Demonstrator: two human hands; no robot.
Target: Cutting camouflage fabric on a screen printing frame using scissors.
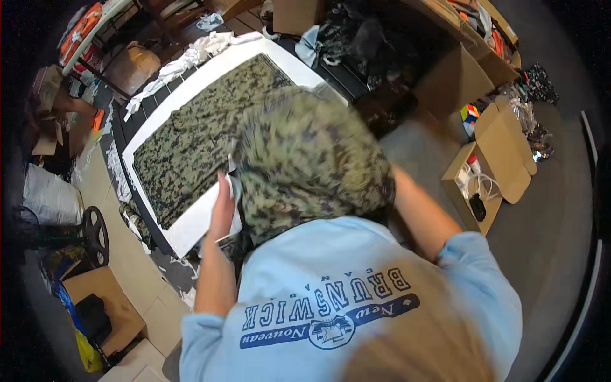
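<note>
On the white board (197, 224): 1 camo cloth (210, 121), spread flat with some creases, its right part hidden behind the bundle.
Camo bundle (312, 159): bulky and motion-blurred, between my 2 forearms, just above my blue shirt (324, 245), overlapping the board.
Left hand (222, 207): beside the bundle's left edge, fingers pointing up; whether it grips, I cannot tell.
Right hand: hidden behind the bundle, so I cannot tell its state; my right forearm (428, 209) reaches to the bundle's right side.
Black counter (129, 132): under the board, with white rags (177, 69) bunched along its far-left side.
To my right: 1 open carton (459, 184) holding a white cable (490, 183), near a colourful cube (470, 113).
</note>
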